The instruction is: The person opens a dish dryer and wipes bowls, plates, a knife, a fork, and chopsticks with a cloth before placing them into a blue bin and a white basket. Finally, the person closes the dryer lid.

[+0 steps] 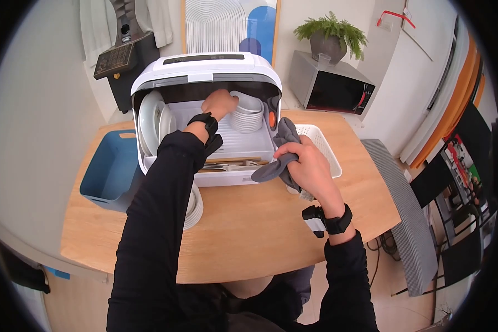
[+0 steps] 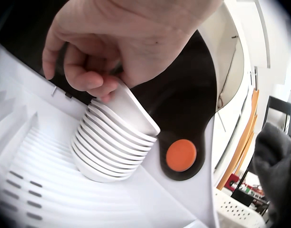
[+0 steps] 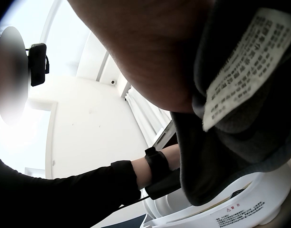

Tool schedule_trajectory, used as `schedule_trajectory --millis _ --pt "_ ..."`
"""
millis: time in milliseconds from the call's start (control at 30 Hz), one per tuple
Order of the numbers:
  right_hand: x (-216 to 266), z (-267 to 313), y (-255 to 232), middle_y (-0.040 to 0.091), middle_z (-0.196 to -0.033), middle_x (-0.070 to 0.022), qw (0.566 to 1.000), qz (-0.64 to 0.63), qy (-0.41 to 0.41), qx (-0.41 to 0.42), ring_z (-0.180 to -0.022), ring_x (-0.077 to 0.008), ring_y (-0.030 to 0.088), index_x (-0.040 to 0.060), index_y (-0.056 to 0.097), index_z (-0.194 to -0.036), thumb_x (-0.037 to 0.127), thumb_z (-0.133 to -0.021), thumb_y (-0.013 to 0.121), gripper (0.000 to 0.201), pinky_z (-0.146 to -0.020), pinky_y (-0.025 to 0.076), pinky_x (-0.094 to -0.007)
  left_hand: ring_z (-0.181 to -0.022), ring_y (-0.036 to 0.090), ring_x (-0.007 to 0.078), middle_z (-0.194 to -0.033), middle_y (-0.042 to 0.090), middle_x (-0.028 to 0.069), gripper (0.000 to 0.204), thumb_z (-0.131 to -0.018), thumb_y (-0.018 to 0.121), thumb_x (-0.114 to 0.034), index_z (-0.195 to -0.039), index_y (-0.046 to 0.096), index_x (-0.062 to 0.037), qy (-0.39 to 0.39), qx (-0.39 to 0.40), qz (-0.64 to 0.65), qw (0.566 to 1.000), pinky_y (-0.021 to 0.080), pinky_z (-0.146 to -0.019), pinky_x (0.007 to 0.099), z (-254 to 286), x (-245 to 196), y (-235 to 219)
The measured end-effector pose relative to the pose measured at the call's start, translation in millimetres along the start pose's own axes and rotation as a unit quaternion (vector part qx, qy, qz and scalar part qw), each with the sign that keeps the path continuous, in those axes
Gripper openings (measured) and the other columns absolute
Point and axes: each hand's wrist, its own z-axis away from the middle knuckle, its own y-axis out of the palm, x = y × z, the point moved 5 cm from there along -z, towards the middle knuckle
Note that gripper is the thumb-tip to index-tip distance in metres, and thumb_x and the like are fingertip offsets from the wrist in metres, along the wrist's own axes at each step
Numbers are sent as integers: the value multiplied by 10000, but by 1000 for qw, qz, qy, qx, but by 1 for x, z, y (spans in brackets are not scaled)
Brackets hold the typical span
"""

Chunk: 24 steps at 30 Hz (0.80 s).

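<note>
My left hand (image 1: 219,103) reaches inside a white countertop dish cabinet (image 1: 155,67) with a raised lid. Its thumb and fingers pinch the rim of the top white bowl (image 2: 134,111), which tilts above a stack of several white bowls (image 2: 105,147). The stack stands on the ribbed rack at the cabinet's right side. Outside the front right corner, my right hand (image 1: 311,169) grips a bunched grey cloth (image 1: 286,135). A white printed label (image 3: 250,66) hangs from the cloth in the right wrist view.
White plates (image 1: 150,119) stand upright at the cabinet's left, and cutlery (image 1: 238,165) lies along its front. More white dishes (image 1: 193,213) are stacked on the wooden table (image 1: 249,238). A blue bin (image 1: 108,171) and a white perforated basket (image 1: 329,152) flank the cabinet.
</note>
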Motion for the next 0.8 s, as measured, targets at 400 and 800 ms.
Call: schedule_trajectory --millis 400,800 --pt "27 5 -25 603 -1034 -82 989 -85 -42 -113 -905 -307 623 167 734 -917 24 -755 602 253 -738 486 -354 -621 635 302 -639 635 104 300 -864 584 -318 -776 673 -46 117 -155 -26 981 481 -595 393 171 28 -94" --pt "90 -39 24 575 -1111 -100 932 -238 -156 -224 -1018 -309 604 93 541 -1124 111 -669 838 544 -866 492 -355 -526 546 295 -540 539 96 253 -842 660 -206 -663 566 -54 281 -277 -55 917 448 -593 432 251 18 -123"
